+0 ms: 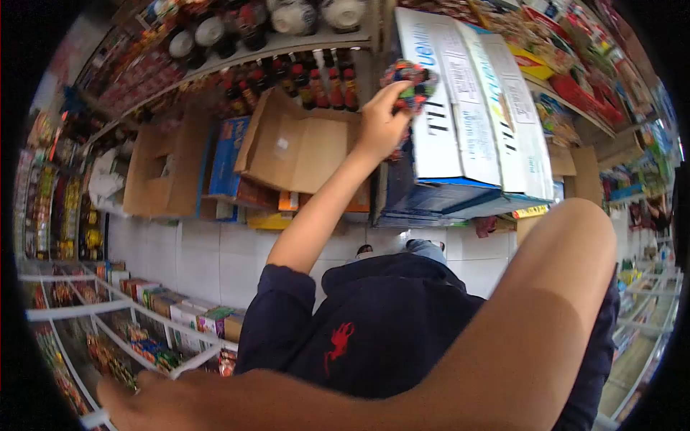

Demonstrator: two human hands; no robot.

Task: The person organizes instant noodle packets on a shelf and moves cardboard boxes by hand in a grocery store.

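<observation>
My left hand [386,118] is closed round a crumpled multicoloured cloth [417,80] with red, green and black in it. The cloth rests against the near left part of white and blue milk cartons [449,115] printed "TRUE MILK" and "LESS SUGAR". My right arm is bent, with its elbow raised at the right and the forearm crossing low in front of me. At the bottom left my right hand [147,402] is close to the camera and blurred; its fingers cannot be made out well.
An open brown cardboard box [309,154] stands left of the cartons, beside another brown box [162,169]. Red-capped sauce bottles [332,87] line the shelf behind. Packaged goods [575,79] fill the right shelf. White shelf rails [79,312] run at the left, above the tiled floor [244,251].
</observation>
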